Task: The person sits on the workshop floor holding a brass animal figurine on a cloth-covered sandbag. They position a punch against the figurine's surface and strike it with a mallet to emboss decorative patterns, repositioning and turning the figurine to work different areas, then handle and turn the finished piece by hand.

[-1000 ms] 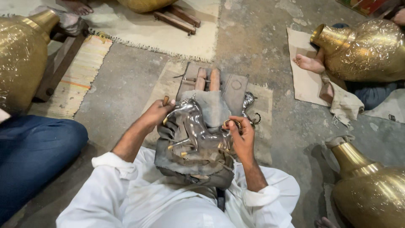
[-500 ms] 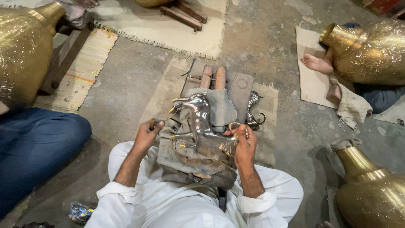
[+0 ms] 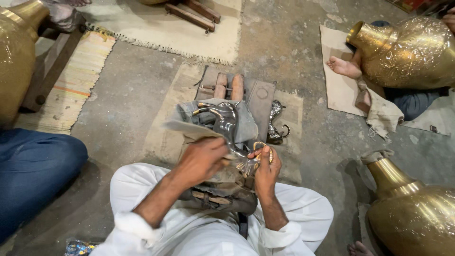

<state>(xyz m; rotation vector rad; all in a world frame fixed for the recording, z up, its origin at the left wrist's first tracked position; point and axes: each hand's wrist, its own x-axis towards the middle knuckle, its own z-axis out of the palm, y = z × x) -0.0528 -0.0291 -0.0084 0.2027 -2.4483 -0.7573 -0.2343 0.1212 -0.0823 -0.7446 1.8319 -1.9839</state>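
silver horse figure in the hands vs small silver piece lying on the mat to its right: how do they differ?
The shiny silver metal horse figure is larger; the small silver metal figure is clearly smaller. The horse is held by the left hand and right hand over grey cloth; the small one lies untouched. Both are polished silver metal.

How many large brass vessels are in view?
3: one brass vessel at the far left edge, one lying at top right, one at bottom right. All are cut off; more may sit out of frame.
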